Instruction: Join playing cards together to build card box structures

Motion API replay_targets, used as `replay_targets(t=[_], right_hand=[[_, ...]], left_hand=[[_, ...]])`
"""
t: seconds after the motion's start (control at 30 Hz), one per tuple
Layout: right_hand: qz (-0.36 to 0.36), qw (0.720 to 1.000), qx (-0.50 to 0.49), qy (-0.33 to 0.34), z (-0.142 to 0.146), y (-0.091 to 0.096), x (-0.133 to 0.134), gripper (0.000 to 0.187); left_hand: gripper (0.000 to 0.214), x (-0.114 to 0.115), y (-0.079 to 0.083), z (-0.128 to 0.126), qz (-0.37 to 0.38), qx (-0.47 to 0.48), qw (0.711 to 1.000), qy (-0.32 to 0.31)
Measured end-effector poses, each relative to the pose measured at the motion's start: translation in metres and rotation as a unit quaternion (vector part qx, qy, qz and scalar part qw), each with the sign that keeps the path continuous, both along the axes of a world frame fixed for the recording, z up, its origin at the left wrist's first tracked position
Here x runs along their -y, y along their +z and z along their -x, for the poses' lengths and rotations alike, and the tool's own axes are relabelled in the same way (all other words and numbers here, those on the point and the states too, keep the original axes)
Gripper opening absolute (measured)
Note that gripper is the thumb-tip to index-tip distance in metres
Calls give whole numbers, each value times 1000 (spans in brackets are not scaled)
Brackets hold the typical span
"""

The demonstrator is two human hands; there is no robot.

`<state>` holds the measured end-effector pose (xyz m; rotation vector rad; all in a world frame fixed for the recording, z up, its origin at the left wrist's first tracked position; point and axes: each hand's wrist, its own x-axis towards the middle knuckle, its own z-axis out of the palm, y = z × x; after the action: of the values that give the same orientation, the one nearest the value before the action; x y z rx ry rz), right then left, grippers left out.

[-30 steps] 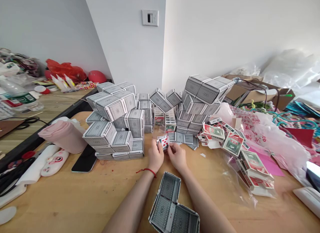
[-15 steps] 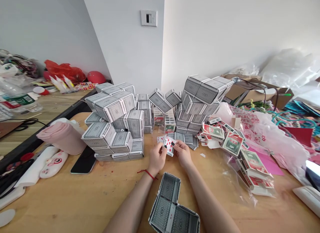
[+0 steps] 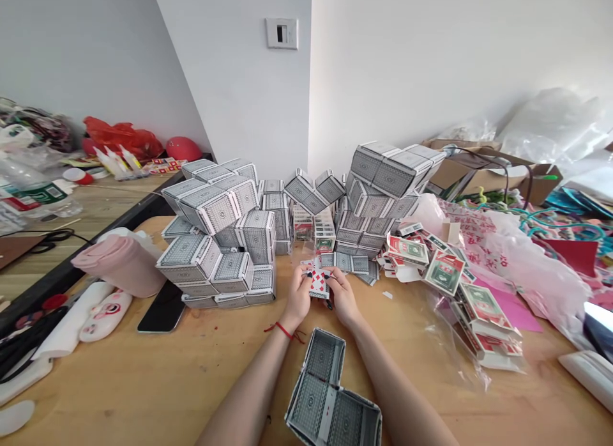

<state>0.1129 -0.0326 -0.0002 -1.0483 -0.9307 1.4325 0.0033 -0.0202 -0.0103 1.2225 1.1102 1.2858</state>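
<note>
My left hand (image 3: 297, 299) and my right hand (image 3: 341, 296) meet over the wooden table (image 3: 191, 369) and together pinch a playing card (image 3: 318, 285) with red diamonds, its face up. Loose cards (image 3: 352, 264) lie flat just beyond my fingers. A folded structure of grey-backed cards (image 3: 325, 395) sits between my forearms at the near edge. Stacks of grey card cubes (image 3: 215, 235) rise to the left, and more cubes (image 3: 387, 177) are piled to the right behind the hands.
Red and green card packs (image 3: 450, 273) spill over plastic wrap at the right. A pink cloth roll (image 3: 122, 261), a black phone (image 3: 163, 308) and a white case (image 3: 103, 312) lie at the left. Bags and a cardboard box (image 3: 483, 168) crowd the far right.
My hands have drawn closer together and slightly nearer to me, now both gripping the diamond card that was lifted from the loose cards.
</note>
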Motion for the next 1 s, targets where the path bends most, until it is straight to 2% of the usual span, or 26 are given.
replay_targets(t=[0.1, 0.37, 0.67, 0.87, 1.0], right_hand=[[0, 1000, -14, -12, -2, 1, -2, 17], [20, 998, -57, -12, -1, 5, -2, 9], [37, 995, -88, 4, -5, 1, -2, 7], [37, 994, -101, -8, -8, -2, -4, 10], [35, 995, -91, -26, -4, -4, -4, 10]], left_hand=[[19, -3, 1, 2, 21, 14, 999, -43], [18, 0, 3, -2, 11, -13, 1000, 6], [17, 1, 11, -1, 40, -1, 999, -15], [21, -1, 12, 3, 21, -24, 999, -43], [15, -2, 10, 4, 10, -38, 999, -32]])
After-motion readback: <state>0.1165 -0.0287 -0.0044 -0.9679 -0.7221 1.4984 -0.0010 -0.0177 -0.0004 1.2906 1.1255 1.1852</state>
